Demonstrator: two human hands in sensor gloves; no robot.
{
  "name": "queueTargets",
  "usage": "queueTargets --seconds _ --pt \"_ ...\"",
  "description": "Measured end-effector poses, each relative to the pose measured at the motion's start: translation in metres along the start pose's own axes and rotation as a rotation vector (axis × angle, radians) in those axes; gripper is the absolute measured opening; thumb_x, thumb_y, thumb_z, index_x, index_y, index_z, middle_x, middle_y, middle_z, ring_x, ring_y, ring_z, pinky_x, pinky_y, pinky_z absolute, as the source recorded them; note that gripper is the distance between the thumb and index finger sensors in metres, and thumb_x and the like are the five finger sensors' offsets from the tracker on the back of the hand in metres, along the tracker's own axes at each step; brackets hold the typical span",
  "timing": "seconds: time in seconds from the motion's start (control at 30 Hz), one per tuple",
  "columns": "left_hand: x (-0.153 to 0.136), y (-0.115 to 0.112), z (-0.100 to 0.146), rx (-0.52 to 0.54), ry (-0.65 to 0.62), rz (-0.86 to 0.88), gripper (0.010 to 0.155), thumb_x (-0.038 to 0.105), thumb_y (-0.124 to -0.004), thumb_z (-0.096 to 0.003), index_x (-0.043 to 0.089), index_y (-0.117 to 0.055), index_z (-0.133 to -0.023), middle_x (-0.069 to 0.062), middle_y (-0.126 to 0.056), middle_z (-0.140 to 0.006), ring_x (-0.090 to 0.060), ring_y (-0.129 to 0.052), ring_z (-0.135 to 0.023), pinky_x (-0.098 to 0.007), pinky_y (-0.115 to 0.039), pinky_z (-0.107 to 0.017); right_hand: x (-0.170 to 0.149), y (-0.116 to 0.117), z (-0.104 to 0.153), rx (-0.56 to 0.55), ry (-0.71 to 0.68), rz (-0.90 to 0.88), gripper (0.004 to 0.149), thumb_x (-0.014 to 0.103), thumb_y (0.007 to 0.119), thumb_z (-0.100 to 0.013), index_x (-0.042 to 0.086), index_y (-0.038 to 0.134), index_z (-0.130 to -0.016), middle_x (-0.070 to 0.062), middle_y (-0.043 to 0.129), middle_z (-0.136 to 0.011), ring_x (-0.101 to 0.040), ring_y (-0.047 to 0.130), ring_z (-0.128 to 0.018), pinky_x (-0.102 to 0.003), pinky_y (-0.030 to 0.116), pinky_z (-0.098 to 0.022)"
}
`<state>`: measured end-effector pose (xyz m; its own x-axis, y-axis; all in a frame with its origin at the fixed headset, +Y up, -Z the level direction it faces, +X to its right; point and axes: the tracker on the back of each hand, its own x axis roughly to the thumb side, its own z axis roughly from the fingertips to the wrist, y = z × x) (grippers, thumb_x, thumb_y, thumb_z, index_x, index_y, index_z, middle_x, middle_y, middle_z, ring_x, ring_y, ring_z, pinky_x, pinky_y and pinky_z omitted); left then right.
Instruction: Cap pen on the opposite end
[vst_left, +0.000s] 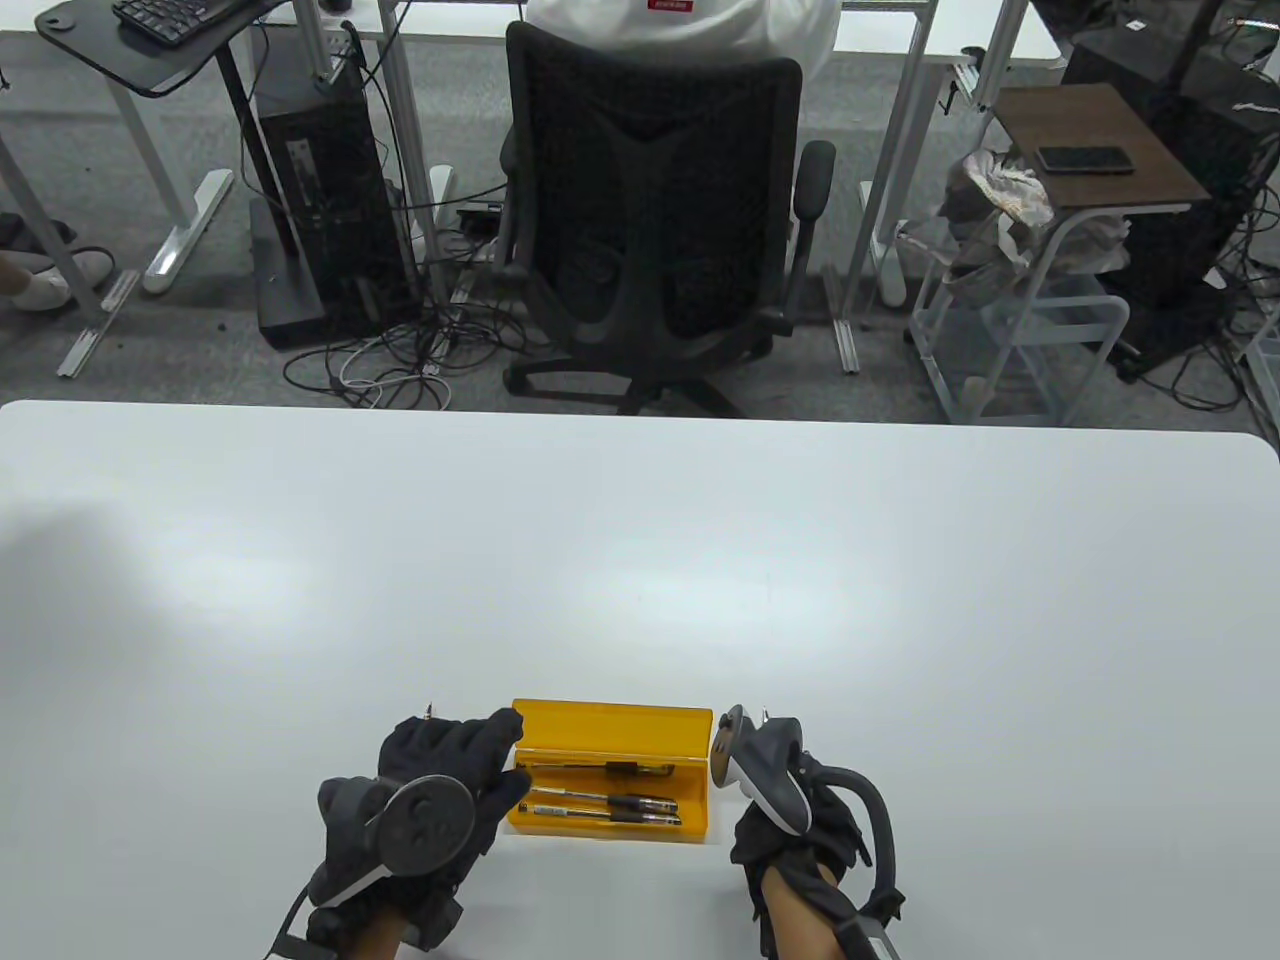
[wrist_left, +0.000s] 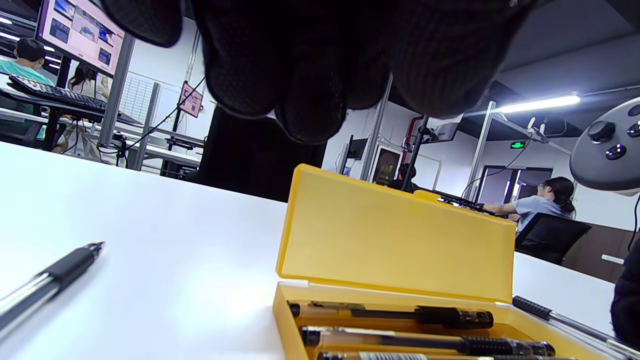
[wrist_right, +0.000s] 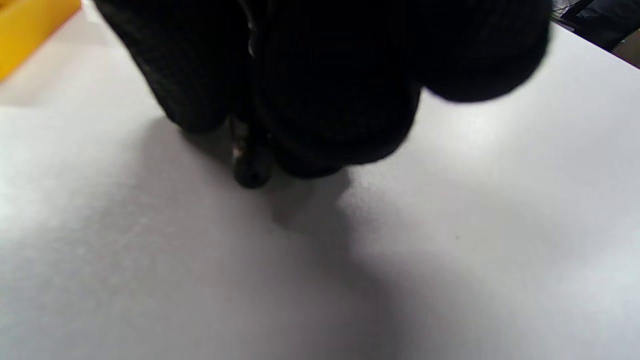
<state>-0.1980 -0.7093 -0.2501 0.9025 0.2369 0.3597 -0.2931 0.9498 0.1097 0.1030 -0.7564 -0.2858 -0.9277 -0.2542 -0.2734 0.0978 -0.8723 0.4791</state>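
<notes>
An open yellow pen case (vst_left: 610, 725) stands near the table's front edge with three black pens (vst_left: 605, 800) inside; its lid stands upright at the back. My left hand (vst_left: 500, 755) lies spread at the case's left end, fingertips at its rim, holding nothing. A loose pen (wrist_left: 50, 280) lies on the table to the hand's left, its tip (vst_left: 430, 708) poking out past the fingers. My right hand (vst_left: 795, 835) is at the case's right end, under its tracker. In the right wrist view its fingers (wrist_right: 320, 100) pinch a dark pen end (wrist_right: 250, 170) close to the table. That pen (wrist_left: 560, 316) lies beside the case.
The white table (vst_left: 640, 560) stretches wide beyond the case. A black office chair (vst_left: 655, 210) and desks with cables stand past the far edge. A corner of the case (wrist_right: 30, 30) shows in the right wrist view.
</notes>
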Motion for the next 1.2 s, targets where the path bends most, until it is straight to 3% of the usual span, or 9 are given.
queueTargets --seconds 0.13,0.47,0.67,0.73,0.87,1.0,1.2 --pt "0.001 -0.001 0.0 -0.003 -0.004 -0.009 0.062 0.04 -0.085 -0.0503 0.013 -0.071 -0.104 -0.016 -0.087 -0.096 -0.04 -0.08 -0.084 -0.069 -0.051 -0.069 -0.001 -0.002 0.002 -0.007 0.008 0.017 0.062 0.039 0.091 -0.04 0.003 0.082 -0.089 -0.014 0.101 -0.065 -0.021 0.103 -0.039 -0.04 0.088 -0.03" --pt "0.002 -0.006 -0.002 -0.031 0.011 -0.03 0.062 0.041 -0.085 -0.0504 0.013 -0.071 -0.104 -0.016 -0.089 -0.094 -0.039 -0.081 -0.083 -0.069 -0.051 -0.069 -0.003 -0.003 0.004 -0.007 0.007 0.01 0.064 0.04 0.091 -0.04 0.003 0.08 -0.091 -0.015 0.1 -0.068 -0.022 0.102 -0.04 -0.04 0.087 -0.031" --pt "0.008 -0.026 -0.015 -0.14 0.021 -0.179 0.061 0.043 -0.084 -0.0502 0.018 -0.072 -0.104 -0.014 -0.09 -0.09 -0.038 -0.081 -0.08 -0.068 -0.051 -0.07 -0.004 -0.007 0.005 0.002 0.015 0.009 0.072 0.045 0.09 -0.039 0.002 0.077 -0.095 -0.018 0.098 -0.073 -0.024 0.102 -0.042 -0.041 0.087 -0.032" --pt "0.011 -0.04 -0.02 -0.198 0.004 -0.265 0.059 0.044 -0.084 -0.0501 0.02 -0.073 -0.103 -0.014 -0.09 -0.089 -0.038 -0.081 -0.08 -0.068 -0.051 -0.07 -0.005 -0.019 0.014 -0.15 0.022 0.004 0.071 0.046 0.089 -0.039 0.004 0.077 -0.095 -0.016 0.098 -0.073 -0.023 0.101 -0.042 -0.041 0.086 -0.032" --pt "0.016 -0.058 -0.027 -0.259 -0.012 -0.393 0.062 0.047 -0.083 -0.0499 0.025 -0.069 -0.106 -0.014 -0.086 -0.093 -0.038 -0.076 -0.083 -0.068 -0.049 -0.071 0.008 -0.037 0.035 -0.382 -0.17 -0.124 0.06 0.045 0.088 -0.039 0.012 0.082 -0.09 -0.008 0.1 -0.065 -0.02 0.101 -0.04 -0.04 0.086 -0.032" --pt "0.016 -0.068 -0.028 -0.324 -0.001 -0.405 0.069 0.051 -0.079 -0.0505 0.025 -0.059 -0.111 -0.016 -0.079 -0.097 -0.039 -0.071 -0.087 -0.07 -0.045 -0.072 0.037 -0.037 0.05 -0.413 -0.444 -0.202 0.046 0.04 0.087 -0.039 0.021 0.089 -0.081 -0.004 0.1 -0.062 -0.019 0.1 -0.04 -0.04 0.086 -0.033" --pt "0.013 -0.074 -0.026 -0.415 0.03 -0.362 0.071 0.05 -0.069 -0.0535 0.018 -0.049 -0.113 -0.018 -0.072 -0.102 -0.042 -0.063 -0.09 -0.075 -0.039 -0.071 0.075 -0.022 0.05 -0.382 -0.595 -0.053 0.045 0.037 0.084 -0.039 0.028 0.088 -0.083 -0.003 0.093 -0.082 -0.024 0.095 -0.063 -0.045 0.081 -0.049"
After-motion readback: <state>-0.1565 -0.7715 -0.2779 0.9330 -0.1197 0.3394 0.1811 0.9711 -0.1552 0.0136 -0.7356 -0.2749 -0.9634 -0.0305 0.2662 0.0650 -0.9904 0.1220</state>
